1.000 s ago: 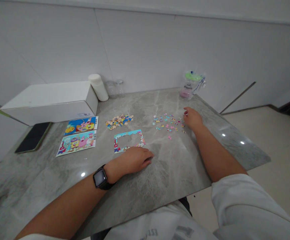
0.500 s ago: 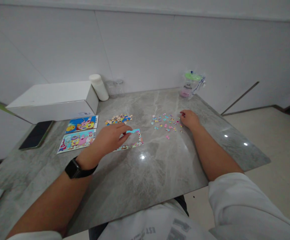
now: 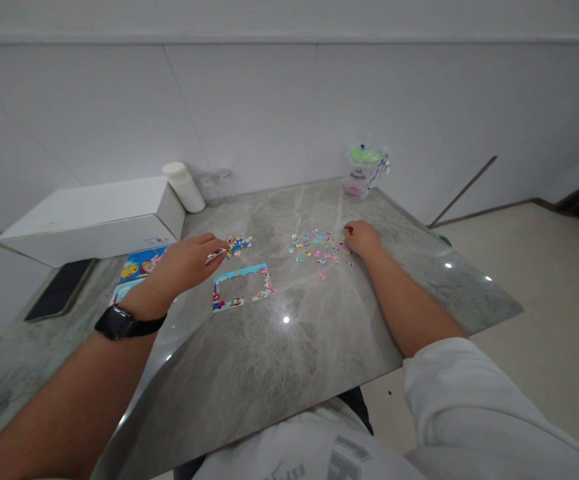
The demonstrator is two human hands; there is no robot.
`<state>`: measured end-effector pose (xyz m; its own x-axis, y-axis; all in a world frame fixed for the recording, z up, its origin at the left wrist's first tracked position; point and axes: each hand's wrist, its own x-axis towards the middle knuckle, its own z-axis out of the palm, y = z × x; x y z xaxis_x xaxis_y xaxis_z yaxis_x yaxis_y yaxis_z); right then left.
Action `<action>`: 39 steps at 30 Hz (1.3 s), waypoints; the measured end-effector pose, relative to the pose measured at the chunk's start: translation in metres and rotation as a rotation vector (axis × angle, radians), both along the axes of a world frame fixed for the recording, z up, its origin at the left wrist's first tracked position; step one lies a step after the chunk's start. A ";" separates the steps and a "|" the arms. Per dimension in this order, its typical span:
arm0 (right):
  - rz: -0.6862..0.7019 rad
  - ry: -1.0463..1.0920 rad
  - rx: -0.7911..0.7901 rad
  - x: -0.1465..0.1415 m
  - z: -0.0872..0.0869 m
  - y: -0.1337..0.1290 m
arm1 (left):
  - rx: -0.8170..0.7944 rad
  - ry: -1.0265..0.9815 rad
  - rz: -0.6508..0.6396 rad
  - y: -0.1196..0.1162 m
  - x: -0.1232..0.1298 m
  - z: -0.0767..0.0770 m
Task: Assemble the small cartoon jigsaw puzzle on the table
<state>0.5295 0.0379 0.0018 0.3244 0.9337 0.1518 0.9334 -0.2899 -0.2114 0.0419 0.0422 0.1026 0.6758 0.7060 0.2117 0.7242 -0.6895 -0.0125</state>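
My left hand (image 3: 192,265) hangs at the near left side of a heap of puzzle pieces (image 3: 239,245) in blue, yellow and pale tones. Its fingers stretch out with a gap to the thumb, and no held piece shows. Just nearer lies a rectangular puzzle border (image 3: 242,303), joined into a frame with bare table inside. To the right, loose pink, light-blue and yellow puzzle pieces (image 3: 319,245) are spread out. My right hand (image 3: 364,240) rests at their right edge, fingers curled in a pinch around a small dark-red puzzle piece (image 3: 349,229).
Two cartoon picture cards (image 3: 136,265) lie partly beneath my left forearm. A phone (image 3: 62,288), a long white box (image 3: 89,213), a white bottle (image 3: 184,188) and clear glasses (image 3: 216,185) stand leftward. A bagged cup with a green lid (image 3: 366,170) is at the back right.
My left hand has left the puzzle border's top edge and moved left and back to the heap, uncovering the border. My right hand stays at the loose pieces. The view has shifted slightly.
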 end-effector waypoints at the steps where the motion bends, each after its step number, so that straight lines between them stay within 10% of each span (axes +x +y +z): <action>1: -0.003 -0.001 -0.002 -0.001 0.000 0.000 | -0.003 0.014 -0.019 0.004 0.003 0.000; 14: -0.031 0.019 -0.017 -0.006 0.002 0.000 | -0.024 0.114 -0.280 0.047 0.079 -0.001; 25: -0.041 0.012 -0.016 -0.008 -0.002 0.003 | -0.009 0.251 -0.506 0.047 0.157 -0.043; 39: -0.045 0.018 0.006 -0.007 -0.004 0.002 | -0.045 0.170 -0.538 0.029 0.176 -0.051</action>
